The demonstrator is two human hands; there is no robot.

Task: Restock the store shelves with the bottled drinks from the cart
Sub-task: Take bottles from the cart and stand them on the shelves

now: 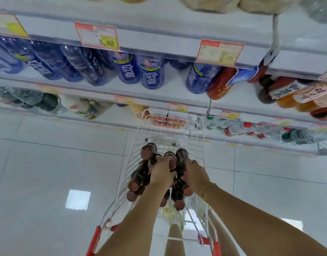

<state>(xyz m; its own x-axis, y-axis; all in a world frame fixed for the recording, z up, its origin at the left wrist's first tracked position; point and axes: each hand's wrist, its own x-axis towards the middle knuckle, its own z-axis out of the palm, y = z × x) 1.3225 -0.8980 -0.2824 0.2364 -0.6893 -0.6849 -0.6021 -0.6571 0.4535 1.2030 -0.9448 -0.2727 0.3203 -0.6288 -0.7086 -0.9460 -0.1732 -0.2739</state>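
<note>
While both hands are sunk in the white wire cart [196, 143] with red handle corners at the lower middle of the frame, the step in hand looks like the pick-up: gathering stock, not yet shelving it. The dark brown bottles with copper-red caps [138, 179] lie heaped in the basket, caps towards the camera. The left hand [162, 173] has its fingers curled round the neck of one bottle. The right hand [193, 174], a thin gold bracelet [208, 188] at its wrist, is wrapped round another just beside it. Whether either holds more than one I cannot tell, since the fingertips are buried among the bottles and the frame is smeared. Next, I judge, comes a lift clear of the wire sides and a reach to the white metal shelves [159, 43] across the top of the frame — though no gap for this drink is plain. Blue-labelled bottles [151, 74] fill the upper middle, orange-red ones [221, 84] the right. The red-bordered price tags [97, 36] are mostly blurred, and the cart's bottom is hidden.
</note>
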